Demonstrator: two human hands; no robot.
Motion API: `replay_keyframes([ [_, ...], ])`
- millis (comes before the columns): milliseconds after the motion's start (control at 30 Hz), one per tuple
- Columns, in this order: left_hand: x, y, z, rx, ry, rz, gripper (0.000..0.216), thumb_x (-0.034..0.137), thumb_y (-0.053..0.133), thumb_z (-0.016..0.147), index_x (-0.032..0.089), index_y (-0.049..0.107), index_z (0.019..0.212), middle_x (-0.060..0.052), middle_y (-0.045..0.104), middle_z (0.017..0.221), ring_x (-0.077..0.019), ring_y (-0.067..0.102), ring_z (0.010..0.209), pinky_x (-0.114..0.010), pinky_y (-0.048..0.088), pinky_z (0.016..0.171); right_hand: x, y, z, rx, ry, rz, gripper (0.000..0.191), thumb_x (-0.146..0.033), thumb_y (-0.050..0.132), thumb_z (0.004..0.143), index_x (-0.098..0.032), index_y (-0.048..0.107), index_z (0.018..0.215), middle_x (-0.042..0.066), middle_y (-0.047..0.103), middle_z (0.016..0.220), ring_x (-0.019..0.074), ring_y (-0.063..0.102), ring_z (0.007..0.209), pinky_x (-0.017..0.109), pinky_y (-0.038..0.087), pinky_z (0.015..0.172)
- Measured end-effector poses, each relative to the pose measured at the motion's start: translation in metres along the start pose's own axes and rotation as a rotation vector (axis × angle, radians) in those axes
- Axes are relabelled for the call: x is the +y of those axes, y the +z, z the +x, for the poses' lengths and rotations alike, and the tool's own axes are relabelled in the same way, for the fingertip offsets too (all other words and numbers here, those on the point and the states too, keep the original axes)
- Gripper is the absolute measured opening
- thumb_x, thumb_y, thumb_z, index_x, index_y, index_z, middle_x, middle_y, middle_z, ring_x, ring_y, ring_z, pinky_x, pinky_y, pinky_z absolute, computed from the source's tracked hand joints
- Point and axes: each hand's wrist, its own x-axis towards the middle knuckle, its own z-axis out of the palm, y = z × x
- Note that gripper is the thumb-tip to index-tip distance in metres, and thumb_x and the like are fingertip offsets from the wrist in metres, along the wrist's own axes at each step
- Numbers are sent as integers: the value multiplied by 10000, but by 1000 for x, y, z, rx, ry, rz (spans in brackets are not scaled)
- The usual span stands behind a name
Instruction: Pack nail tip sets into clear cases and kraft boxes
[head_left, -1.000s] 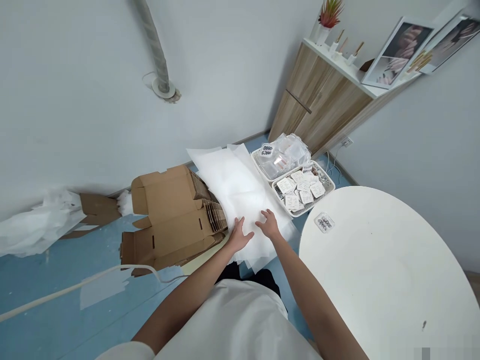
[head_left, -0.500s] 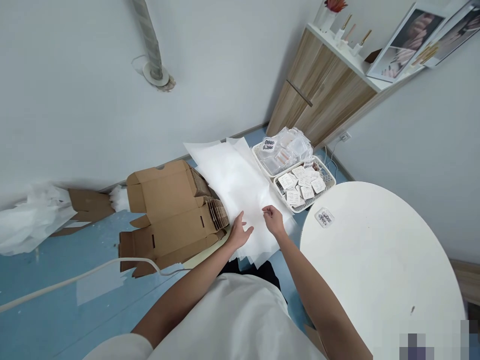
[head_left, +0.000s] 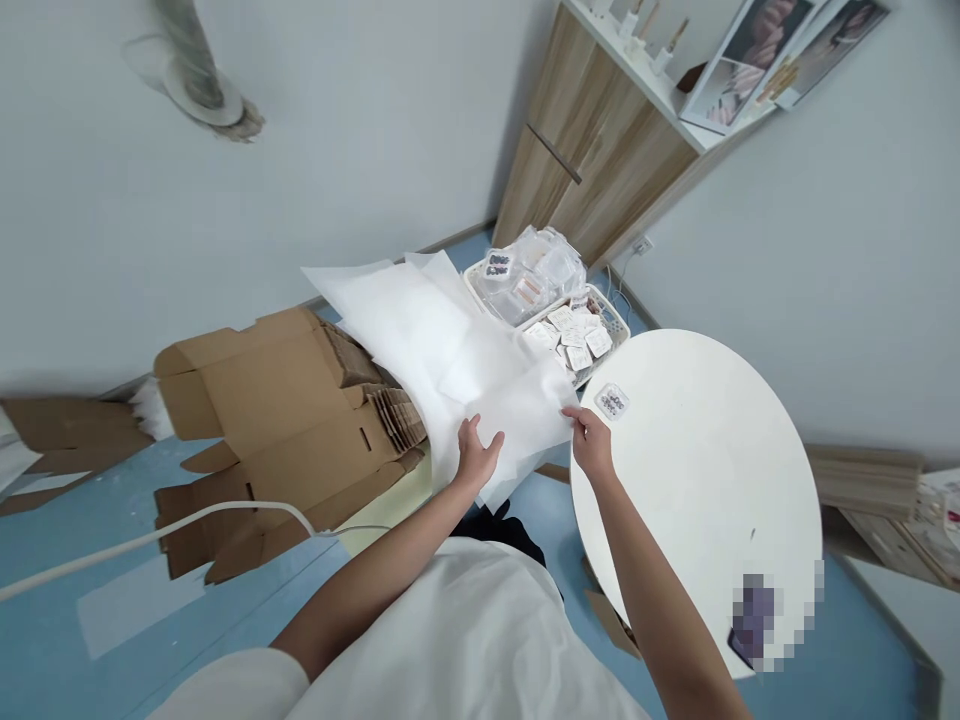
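Note:
A stack of thin white foam-like sheets (head_left: 431,330) lies in front of me, some askew to the others. My right hand (head_left: 591,440) pinches the edge of the top sheet (head_left: 529,405), lifted and drawn towards the round table's rim. Over the near end of the stack is my left hand (head_left: 478,455), thumb and fingers apart, touching or just above the sheets. Just beyond my right hand, a small clear box with dark patterned pieces (head_left: 611,401) rests on the table.
Flattened brown cartons (head_left: 277,410) lie left of the sheets. Two white baskets of clear packets (head_left: 529,275) and white cards (head_left: 577,340) stand behind. On the right is a round white table (head_left: 697,470) with a phone (head_left: 741,648). A pale cable (head_left: 187,520) crosses the left.
My right hand has moved right, taking a sheet's edge with it. The left hand stays over the stack, fingers apart. The view has shifted to the right.

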Motion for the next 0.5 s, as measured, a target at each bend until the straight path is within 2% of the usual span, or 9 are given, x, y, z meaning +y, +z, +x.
replay_keyframes([
  [100,-1,18,-3,-118,-66,-95,621,546,401,786,245,221,1298,-96,217,1396,-232,256,1266,-350,334,965,14,-14,-16,59,51,-13,353,-156,302,770,-197,606,945,46,616,990,165,554,876,347,437,806],
  [300,2,52,-8,-334,-99,-129,703,603,307,792,250,59,1347,-110,258,1393,-206,397,1193,-299,438,843,48,-41,-55,178,159,40,350,-177,298,777,-200,592,965,51,611,994,152,561,784,344,454,752],
  [500,16,98,-22,-364,-8,99,720,601,328,786,234,97,1361,-88,325,1368,-214,365,1217,-302,400,901,91,-76,-106,278,332,175,354,-229,316,778,-202,573,1019,56,610,962,162,570,792,344,457,730],
])
